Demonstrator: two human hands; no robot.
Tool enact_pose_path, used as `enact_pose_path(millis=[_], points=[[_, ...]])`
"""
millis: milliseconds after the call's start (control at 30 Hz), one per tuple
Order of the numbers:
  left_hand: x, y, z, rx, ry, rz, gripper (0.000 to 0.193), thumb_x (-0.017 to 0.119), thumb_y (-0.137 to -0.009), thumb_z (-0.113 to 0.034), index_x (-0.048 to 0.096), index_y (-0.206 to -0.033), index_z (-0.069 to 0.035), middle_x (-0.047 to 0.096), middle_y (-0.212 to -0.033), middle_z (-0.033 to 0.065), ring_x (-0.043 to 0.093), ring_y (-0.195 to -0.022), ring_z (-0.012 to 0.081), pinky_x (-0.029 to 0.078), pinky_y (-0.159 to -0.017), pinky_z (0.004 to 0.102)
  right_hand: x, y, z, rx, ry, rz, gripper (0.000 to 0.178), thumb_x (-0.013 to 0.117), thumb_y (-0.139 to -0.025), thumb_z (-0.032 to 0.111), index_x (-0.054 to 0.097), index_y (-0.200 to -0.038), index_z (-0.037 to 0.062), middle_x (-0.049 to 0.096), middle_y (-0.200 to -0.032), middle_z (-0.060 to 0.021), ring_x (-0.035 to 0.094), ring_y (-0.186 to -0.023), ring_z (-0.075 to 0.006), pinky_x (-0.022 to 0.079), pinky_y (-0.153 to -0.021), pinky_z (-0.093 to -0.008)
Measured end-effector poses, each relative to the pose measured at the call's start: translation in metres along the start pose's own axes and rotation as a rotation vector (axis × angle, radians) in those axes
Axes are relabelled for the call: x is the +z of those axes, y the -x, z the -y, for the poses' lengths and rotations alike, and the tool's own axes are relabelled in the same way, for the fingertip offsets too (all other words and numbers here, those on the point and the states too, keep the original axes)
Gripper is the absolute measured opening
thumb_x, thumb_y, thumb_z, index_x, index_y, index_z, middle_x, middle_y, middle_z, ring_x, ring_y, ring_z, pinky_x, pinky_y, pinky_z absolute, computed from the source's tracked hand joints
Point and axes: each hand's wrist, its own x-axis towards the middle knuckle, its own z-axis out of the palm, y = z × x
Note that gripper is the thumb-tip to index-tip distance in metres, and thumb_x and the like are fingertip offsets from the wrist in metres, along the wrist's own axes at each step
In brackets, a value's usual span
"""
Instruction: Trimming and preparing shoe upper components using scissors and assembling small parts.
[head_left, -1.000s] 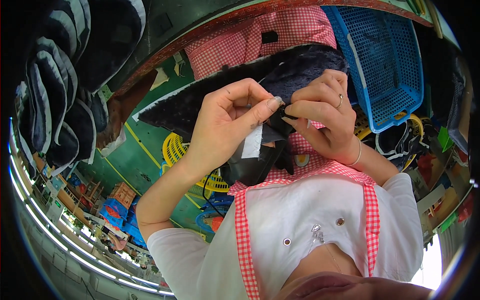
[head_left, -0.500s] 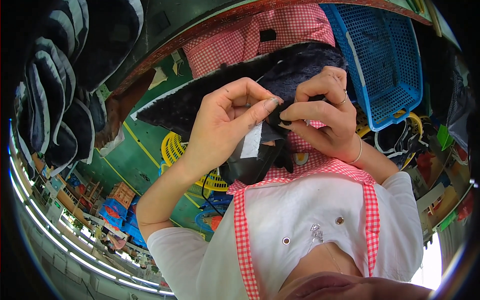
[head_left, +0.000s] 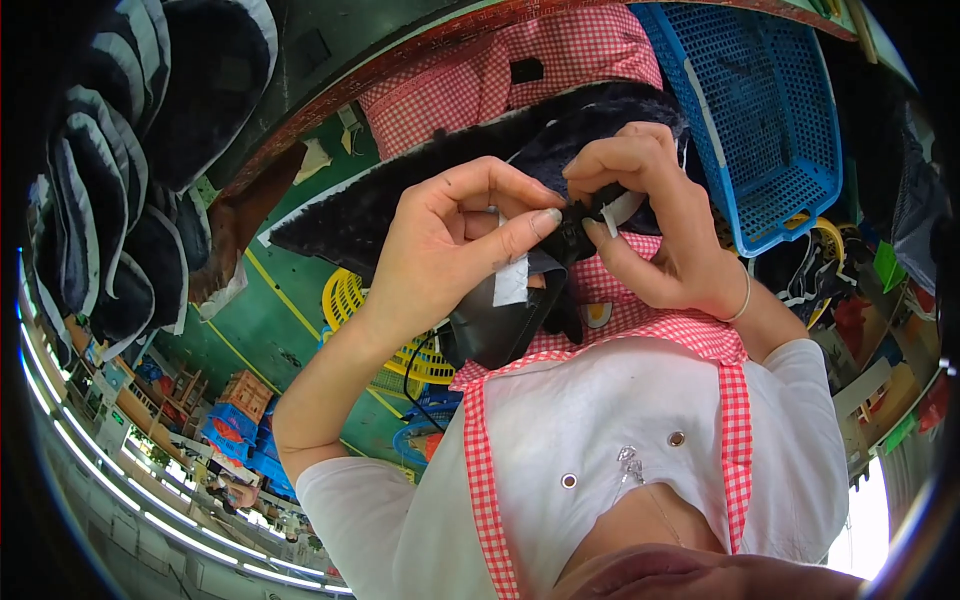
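Over green floor (head_left: 292,318), pinching black material (head_left: 572,236) with left hand (head_left: 440,230). Touching it from the right with wider-spread right hand (head_left: 675,215), grip unclear.

The piece (head_left: 572,243) is held in the left hand (head_left: 545,208), with the right hand (head_left: 588,200) set on its right. A strip (head_left: 511,283) is hung just below the left hand, toward the body. Beyond both hands, the cloth (head_left: 390,210) is laid across the apron (head_left: 430,105), its left tip extended over the floor (head_left: 300,275). The table (head_left: 350,90) is placed in front. To the right, a crate (head_left: 790,190) is set, the right basket (head_left: 838,250) partly covered by its near end. To the far left, panels (head_left: 120,200) are stacked. The left basket (head_left: 343,293) is crossed by the left forearm (head_left: 345,355).
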Motion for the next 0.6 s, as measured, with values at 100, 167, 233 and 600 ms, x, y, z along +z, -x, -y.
enact_pose_path(millis=[100,167,233,600], points=[[0.0005,0.0002,-0.0005,-0.002,-0.031,0.009,0.015,0.066,-0.087,-0.001,0.062,-0.101,0.003,0.066,-0.098,0.0069,0.064,-0.081,0.0077,0.057,-0.07,0.0238,-0.0011,-0.0005,-0.0028,-0.028,-0.018,0.015,0.042,0.059,-0.068,0.005,0.053,-0.11,0.0042,0.06,-0.09,-0.0064,0.059,-0.086,-0.0212,0.035,-0.089,-0.0344],[-0.0011,0.0003,0.0,-0.008,-0.039,0.012,0.016,0.066,-0.086,0.0,0.063,-0.102,0.003,0.067,-0.098,0.0068,0.065,-0.082,0.0075,0.056,-0.071,0.0226,-0.0024,-0.0006,-0.0024,-0.021,-0.042,0.025,0.042,0.06,-0.068,0.005,0.052,-0.11,0.0041,0.06,-0.091,-0.0064,0.059,-0.086,-0.021,0.034,-0.089,-0.0346],[-0.0034,-0.0003,0.0022,0.04,-0.137,0.03,0.017,0.067,-0.085,0.0,0.064,-0.101,0.003,0.066,-0.101,0.0094,0.063,-0.09,0.013,0.06,-0.069,0.0285,-0.0034,-0.0007,-0.0028,-0.015,-0.065,0.037,0.042,0.06,-0.069,0.006,0.052,-0.109,0.004,0.06,-0.091,-0.0063,0.059,-0.087,-0.0209,0.034,-0.09,-0.0349],[-0.0043,0.0003,0.0029,-0.01,-0.066,0.015,0.013,0.066,-0.087,-0.003,0.066,-0.099,0.002,0.067,-0.094,0.0042,0.063,-0.082,0.0058,0.051,-0.074,0.0203,-0.0017,0.0004,-0.0008,0.019,-0.158,0.03,0.04,0.066,-0.072,0.001,0.051,-0.108,0.0058,0.061,-0.087,-0.0041,0.058,-0.089,-0.0195,0.032,-0.093,-0.0352]])
